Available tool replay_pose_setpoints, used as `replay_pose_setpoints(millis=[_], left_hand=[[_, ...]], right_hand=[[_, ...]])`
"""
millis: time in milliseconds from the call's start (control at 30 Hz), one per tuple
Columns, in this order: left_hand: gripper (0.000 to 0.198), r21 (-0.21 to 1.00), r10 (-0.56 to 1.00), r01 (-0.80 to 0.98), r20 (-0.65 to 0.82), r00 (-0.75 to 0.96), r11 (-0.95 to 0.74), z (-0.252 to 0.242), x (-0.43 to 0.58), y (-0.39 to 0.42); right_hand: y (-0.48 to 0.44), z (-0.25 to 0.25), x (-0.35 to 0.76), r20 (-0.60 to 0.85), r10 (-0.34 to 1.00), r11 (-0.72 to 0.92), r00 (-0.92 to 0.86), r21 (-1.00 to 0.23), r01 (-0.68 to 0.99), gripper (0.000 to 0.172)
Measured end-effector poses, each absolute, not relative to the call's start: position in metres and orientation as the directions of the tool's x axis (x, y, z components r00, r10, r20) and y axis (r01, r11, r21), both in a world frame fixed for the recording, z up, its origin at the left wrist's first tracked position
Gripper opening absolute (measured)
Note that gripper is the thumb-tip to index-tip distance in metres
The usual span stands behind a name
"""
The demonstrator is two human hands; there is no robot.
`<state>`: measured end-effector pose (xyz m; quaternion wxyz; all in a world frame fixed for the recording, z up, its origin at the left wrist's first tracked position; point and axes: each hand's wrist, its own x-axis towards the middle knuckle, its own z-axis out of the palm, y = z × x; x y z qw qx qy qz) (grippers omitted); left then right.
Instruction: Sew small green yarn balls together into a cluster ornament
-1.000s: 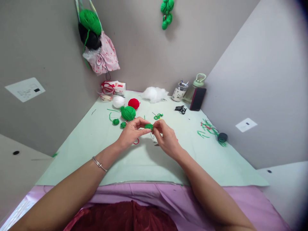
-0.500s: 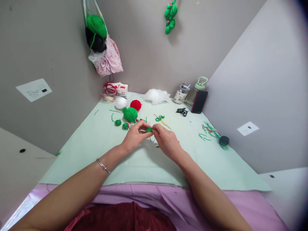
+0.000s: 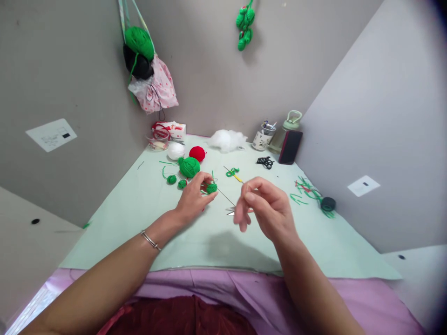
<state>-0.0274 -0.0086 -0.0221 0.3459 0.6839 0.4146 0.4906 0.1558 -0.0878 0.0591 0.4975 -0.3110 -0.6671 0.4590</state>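
The green crochet piece (image 3: 211, 188) is pinched in the left hand (image 3: 193, 199) just above the counter (image 3: 139, 204). A thin thread (image 3: 225, 199) runs to the right hand (image 3: 267, 209), held apart with fingertips seemingly nipped on it. An even, taut pull with a firm pinch on the piece seems best.

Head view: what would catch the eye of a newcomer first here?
The left hand pinches a small green crochet piece above the middle of the pale green mat, with the right hand raised beside it, apart. Behind them lie a green yarn ball, a red yarn ball and a white yarn ball.
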Motion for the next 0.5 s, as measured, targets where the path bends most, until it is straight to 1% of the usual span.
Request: replay_pose_setpoints(millis=[33,100,167,233,267,333,400,467,500], left_hand=[[0.028,0.865,0.896,0.24,0.413,0.161,-0.442,-0.022,-0.029,-0.007],[0.029,0.85,0.881,0.233,0.455,0.131,-0.473,-0.023,-0.032,-0.003],[0.03,0.862,0.877,0.162,0.466,0.118,-0.48,-0.023,-0.033,-0.002],[0.031,0.886,0.883,0.059,0.449,0.137,-0.459,-0.022,-0.032,-0.002],[0.032,0.899,0.89,0.012,0.432,0.146,-0.438,-0.021,-0.031,-0.003],[0.034,0.924,0.912,-0.066,0.383,0.148,-0.378,-0.018,-0.03,-0.005],[0.035,0.943,0.935,-0.134,0.324,0.141,-0.306,-0.015,-0.029,-0.007],[0.032,0.954,0.951,-0.181,0.268,0.157,-0.239,-0.01,-0.03,-0.009],[0.031,0.959,0.954,-0.191,0.245,0.174,-0.211,-0.007,-0.03,-0.009]], right_hand=[[-0.094,0.063,0.157,0.368,0.856,0.36,-0.363,-0.928,-0.092,0.014],[-0.107,0.067,0.155,0.363,0.794,0.352,-0.488,-0.929,-0.117,0.009],[-0.117,0.069,0.15,0.394,0.656,0.402,-0.644,-0.904,-0.144,0.01],[-0.121,0.071,0.145,0.443,0.528,0.472,-0.724,-0.862,-0.184,0.009],[-0.121,0.072,0.143,0.449,0.503,0.492,-0.739,-0.851,-0.182,0.007],[-0.117,0.076,0.144,0.412,0.535,0.501,-0.738,-0.857,-0.115,0.009],[-0.11,0.078,0.148,0.371,0.604,0.486,-0.706,-0.873,-0.042,0.019],[-0.101,0.078,0.152,0.359,0.676,0.447,-0.644,-0.894,-0.029,0.026],[-0.095,0.076,0.153,0.359,0.713,0.415,-0.603,-0.908,-0.051,0.026]])
